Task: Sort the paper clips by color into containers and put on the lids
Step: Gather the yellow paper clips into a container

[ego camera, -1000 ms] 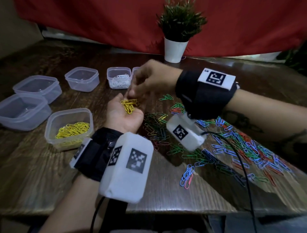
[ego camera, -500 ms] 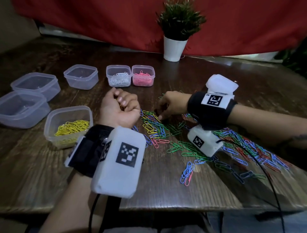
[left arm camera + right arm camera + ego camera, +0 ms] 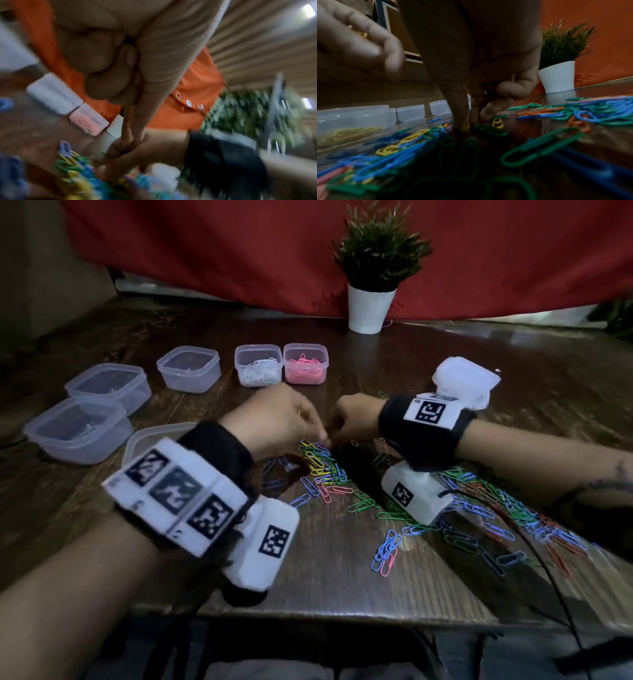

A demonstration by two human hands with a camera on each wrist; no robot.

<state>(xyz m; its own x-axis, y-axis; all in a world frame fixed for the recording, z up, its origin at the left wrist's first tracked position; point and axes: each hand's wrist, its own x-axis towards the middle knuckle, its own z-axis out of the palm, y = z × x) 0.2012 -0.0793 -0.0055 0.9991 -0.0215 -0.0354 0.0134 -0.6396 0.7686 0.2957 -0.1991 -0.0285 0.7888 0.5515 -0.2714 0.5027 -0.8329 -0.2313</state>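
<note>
Two hands over the pile of paper clips

The right hand (image 3: 356, 416) has its fingertips (image 3: 462, 120) pressed down into the mixed paper clips (image 3: 322, 467) on the worktop (image 3: 342, 577), pinched on a yellow clip (image 3: 465, 125). The left hand (image 3: 274, 419) hangs just beside it, fingers curled round a few yellow clips (image 3: 362, 34). More clips spread right, up to the front edge. The pink tub (image 3: 306, 362) and white tub (image 3: 258, 364) sit behind the hands, with bare wood between
</note>
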